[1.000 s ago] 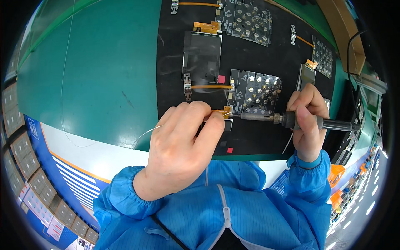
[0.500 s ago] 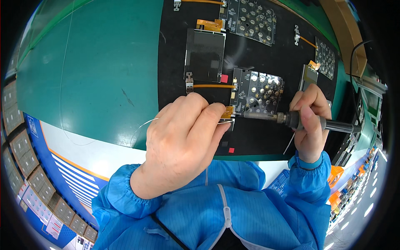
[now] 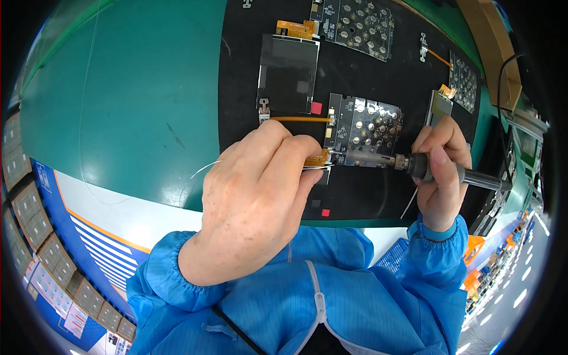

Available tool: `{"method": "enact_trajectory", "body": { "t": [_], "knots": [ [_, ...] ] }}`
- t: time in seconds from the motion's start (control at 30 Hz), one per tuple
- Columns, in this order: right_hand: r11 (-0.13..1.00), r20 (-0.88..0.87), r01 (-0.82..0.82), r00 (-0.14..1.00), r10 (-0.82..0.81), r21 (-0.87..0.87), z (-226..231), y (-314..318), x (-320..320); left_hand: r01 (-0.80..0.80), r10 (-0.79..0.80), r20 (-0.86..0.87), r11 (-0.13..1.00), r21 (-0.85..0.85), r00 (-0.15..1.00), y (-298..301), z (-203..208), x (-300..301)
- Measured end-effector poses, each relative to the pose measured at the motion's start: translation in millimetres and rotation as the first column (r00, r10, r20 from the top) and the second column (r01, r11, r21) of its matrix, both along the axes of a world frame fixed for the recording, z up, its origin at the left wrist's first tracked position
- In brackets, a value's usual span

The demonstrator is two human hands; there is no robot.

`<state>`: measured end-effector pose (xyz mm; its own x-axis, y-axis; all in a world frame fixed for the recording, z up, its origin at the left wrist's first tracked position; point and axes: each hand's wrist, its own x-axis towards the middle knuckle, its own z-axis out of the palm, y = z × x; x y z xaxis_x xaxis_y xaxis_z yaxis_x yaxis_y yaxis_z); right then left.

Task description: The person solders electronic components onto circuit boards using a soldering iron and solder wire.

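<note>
My right hand is closed round the dark handle of a soldering iron. Its tip points left and meets the edge of a keypad circuit board, where an orange flex ribbon lies. My left hand pinches a thin silvery solder wire, which trails out to the left and shows again beyond the fingertips. Those fingers rest over the ribbon and hide most of the part below it. From the board's upper left, an orange strip runs to a small metal connector.
Everything lies on a black mat over a green tabletop. Beyond are a display panel, another keypad board and, at right, a smaller-looking board. A cardboard box and a black cable stand at the far right.
The board, display and mat appear shifted slightly left in view, along with my left hand. The iron's tip stays at the ribbon, and both grips are kept.
</note>
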<state>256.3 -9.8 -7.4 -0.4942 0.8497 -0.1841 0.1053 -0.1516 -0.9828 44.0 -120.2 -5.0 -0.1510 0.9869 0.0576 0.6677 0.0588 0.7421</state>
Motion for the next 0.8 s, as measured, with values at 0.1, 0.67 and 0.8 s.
{"method": "enact_trajectory", "body": {
  "t": [0.1, 0.67, 0.8],
  "knots": [
    [0.999, -0.005, -0.035, 0.999, 0.035, 0.02, -0.6, 1.2, -0.5, -0.005, 0.005, -0.004, 1.0, -0.004, 1.0, -0.5, -0.1, -0.2],
    [1.0, 0.011, -0.019, 1.0, 0.019, 0.02, -1.9, 1.3, 0.6, -0.009, 0.009, -0.006, 1.0, -0.011, 1.0, -2.0, -0.9, -1.5],
    [0.999, -0.009, -0.027, 1.0, 0.028, 0.043, -1.5, 1.3, -2.1, -0.012, 0.012, -0.003, 1.0, -0.001, 1.0, -2.0, -1.3, -1.8]
  ]
}}
